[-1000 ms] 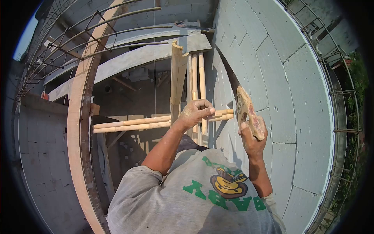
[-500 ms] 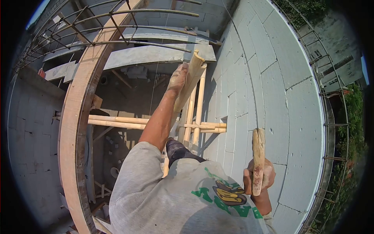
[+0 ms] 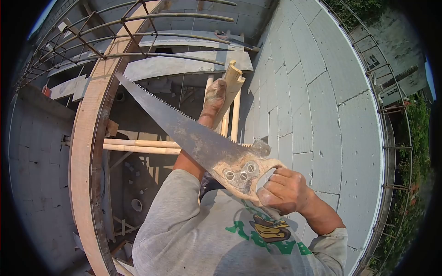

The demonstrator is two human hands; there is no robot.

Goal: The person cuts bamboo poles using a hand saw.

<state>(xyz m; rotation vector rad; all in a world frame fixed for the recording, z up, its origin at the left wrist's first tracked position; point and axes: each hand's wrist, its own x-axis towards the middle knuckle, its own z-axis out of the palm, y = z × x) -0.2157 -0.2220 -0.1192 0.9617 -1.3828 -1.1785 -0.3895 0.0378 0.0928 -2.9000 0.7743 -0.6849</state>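
A handsaw with a rust-marked blade lies slantwise across my view, its tip pointing up and left and its teeth facing up and right. My right hand is closed around its worn wooden handle, which is bolted to the blade. Farther off, my left hand wraps the upper part of a pale wooden pole; its fingers are partly hidden. The blade passes in front of my left forearm and hides part of it. Whether the blade touches the arm I cannot tell.
A tall wall of light blocks rises at my right. On the left runs a long timber beam, with a rebar cage above it. Horizontal poles cross below, over a deep drop to a floor with debris.
My right hand has come up and inward, turning the saw so its blade swings into view across my body. My left hand stays at the pole, its grip slightly shifted.
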